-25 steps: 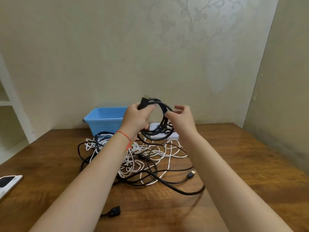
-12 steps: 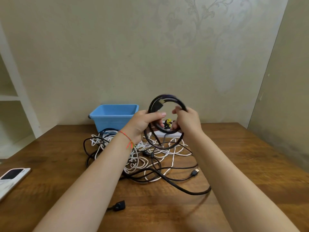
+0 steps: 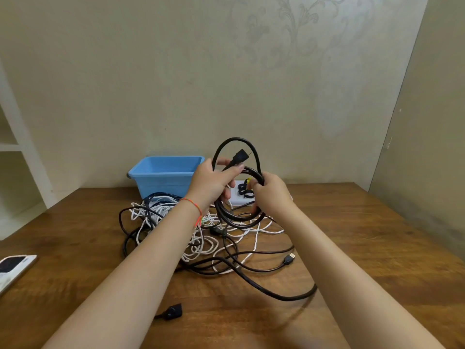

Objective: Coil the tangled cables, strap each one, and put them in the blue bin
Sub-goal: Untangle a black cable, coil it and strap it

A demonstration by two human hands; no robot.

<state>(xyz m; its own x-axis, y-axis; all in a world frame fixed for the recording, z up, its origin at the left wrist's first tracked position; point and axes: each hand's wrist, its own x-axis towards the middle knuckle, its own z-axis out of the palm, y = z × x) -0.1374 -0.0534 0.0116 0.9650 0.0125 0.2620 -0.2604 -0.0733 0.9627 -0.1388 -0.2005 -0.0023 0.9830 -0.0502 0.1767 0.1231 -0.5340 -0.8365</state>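
I hold a thick black power cable (image 3: 235, 217) in several loops above the table. My left hand (image 3: 212, 183) grips the loops near the plug end (image 3: 239, 157), thumb over the cable. My right hand (image 3: 270, 195) grips the coil's right side. The cable's free length (image 3: 276, 293) trails down to the table. Below lies a tangle of white and black cables (image 3: 191, 233). The blue bin (image 3: 163, 176) stands behind, at the wall, with nothing visible inside. Straps (image 3: 245, 191) lie on a white box (image 3: 236, 201) behind the coil.
A phone (image 3: 12, 268) lies at the table's left edge. A black connector (image 3: 172, 312) rests near the front, and a small plug (image 3: 289, 258) lies to the right of the tangle. White shelves (image 3: 15, 147) stand at the left. The wall is close behind the table.
Both hands have kept hold of the black coil. A new, taller loop with the plug now stands up above the hands, and the coil hangs lower below them.
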